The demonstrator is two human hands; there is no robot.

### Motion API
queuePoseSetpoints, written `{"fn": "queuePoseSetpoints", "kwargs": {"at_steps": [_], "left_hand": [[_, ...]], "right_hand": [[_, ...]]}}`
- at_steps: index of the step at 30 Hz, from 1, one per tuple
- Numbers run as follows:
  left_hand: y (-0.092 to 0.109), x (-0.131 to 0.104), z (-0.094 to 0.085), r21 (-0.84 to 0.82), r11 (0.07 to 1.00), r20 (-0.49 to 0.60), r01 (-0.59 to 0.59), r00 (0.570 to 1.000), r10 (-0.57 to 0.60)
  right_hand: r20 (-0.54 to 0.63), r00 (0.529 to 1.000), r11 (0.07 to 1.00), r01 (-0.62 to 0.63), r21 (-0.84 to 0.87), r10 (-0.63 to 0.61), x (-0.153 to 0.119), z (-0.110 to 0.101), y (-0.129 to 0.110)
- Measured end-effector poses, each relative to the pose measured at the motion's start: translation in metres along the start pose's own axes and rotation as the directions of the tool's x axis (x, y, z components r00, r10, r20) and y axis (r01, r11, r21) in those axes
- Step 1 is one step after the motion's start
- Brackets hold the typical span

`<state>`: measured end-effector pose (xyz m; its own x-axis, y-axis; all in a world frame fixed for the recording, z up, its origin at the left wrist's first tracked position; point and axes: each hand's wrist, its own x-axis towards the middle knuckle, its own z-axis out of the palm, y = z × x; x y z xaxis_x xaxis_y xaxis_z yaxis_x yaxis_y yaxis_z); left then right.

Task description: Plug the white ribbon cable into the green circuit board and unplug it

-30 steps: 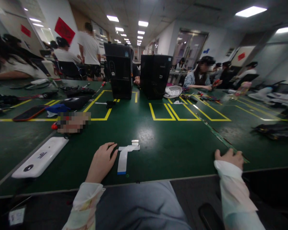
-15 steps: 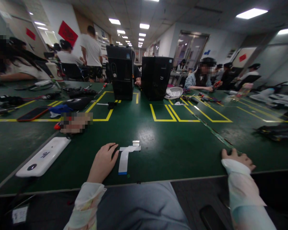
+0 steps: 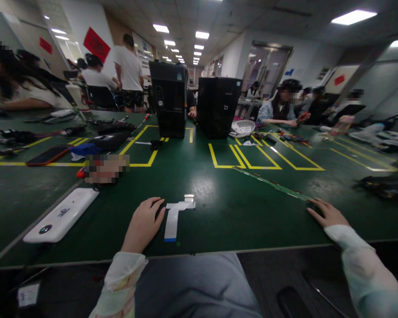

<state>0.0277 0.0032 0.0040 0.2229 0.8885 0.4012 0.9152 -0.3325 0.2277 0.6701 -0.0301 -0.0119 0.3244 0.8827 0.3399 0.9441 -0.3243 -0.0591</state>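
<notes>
My left hand (image 3: 145, 224) rests on the green table, fingers slightly spread and holding nothing. Its fingertips lie beside a white flat ribbon cable (image 3: 171, 224), which has a blue end and a silvery connector. Over on the right, my right hand (image 3: 328, 214) has its fingertips on the near end of a long, thin green circuit board strip (image 3: 272, 185). The strip slants away to the left across the table. The fingers cover its near end, so the exact grip is partly hidden.
Two black computer towers (image 3: 170, 99) stand ahead. A white power bank-like device (image 3: 61, 216) lies at left, near a phone (image 3: 48, 155) and tools. Yellow tape (image 3: 263, 168) marks the table (image 3: 219, 229). A white basket (image 3: 243, 128) sits behind. Co-workers sit around.
My right hand has moved slightly left and away from me. With it the circuit board strip has swung, its far end now further left. My left hand and the ribbon cable stay put.
</notes>
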Motion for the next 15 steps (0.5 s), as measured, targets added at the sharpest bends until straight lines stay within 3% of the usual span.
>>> {"fn": "queuePoseSetpoints", "kwargs": {"at_steps": [3, 8, 12, 15], "left_hand": [[0.001, 0.000, 0.000, 0.003, 1.000, 0.000, -0.004, 1.000, 0.004], [0.002, -0.001, -0.001, 0.006, 1.000, 0.004, 0.000, 1.000, -0.001], [0.001, -0.001, -0.001, 0.001, 1.000, 0.010, 0.008, 1.000, -0.008], [0.001, -0.001, -0.001, -0.008, 1.000, 0.014, 0.006, 1.000, -0.006]], "right_hand": [[0.146, 0.985, 0.995, 0.081, 0.058, -0.089, 0.005, 0.001, 0.000], [0.121, 0.979, 0.985, 0.152, 0.084, -0.161, 0.019, 0.004, -0.023], [0.088, 0.962, 0.961, 0.247, 0.124, -0.258, 0.034, 0.012, -0.061], [0.058, 0.934, 0.928, 0.340, 0.154, -0.352, 0.042, 0.018, -0.102]]}}
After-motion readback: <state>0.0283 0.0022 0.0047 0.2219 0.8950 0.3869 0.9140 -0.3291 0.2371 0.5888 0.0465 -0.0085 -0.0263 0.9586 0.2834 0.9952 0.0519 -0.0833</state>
